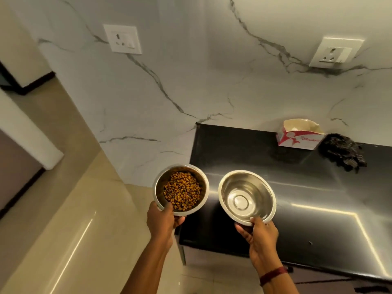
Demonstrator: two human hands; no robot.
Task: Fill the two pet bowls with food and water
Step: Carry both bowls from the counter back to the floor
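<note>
While kibble bowl (181,189) is gripped at near rim by left hand (163,221), left of counter (318,187) edge, steel bowl (247,196) is pinched likewise by right hand (261,238), above counter; water inside not discernible.

White marble-look wall (191,81) with grey veins, carrying two white sockets: left socket (122,39) and right socket (335,53). Glossy black countertop (318,198) butts against the wall, light strips reflecting off it. Open red-and-white carton (299,134) at the back, dark crumpled cloth (341,153) just beside it. Glossy beige floor tiles (84,230) on the left
</note>
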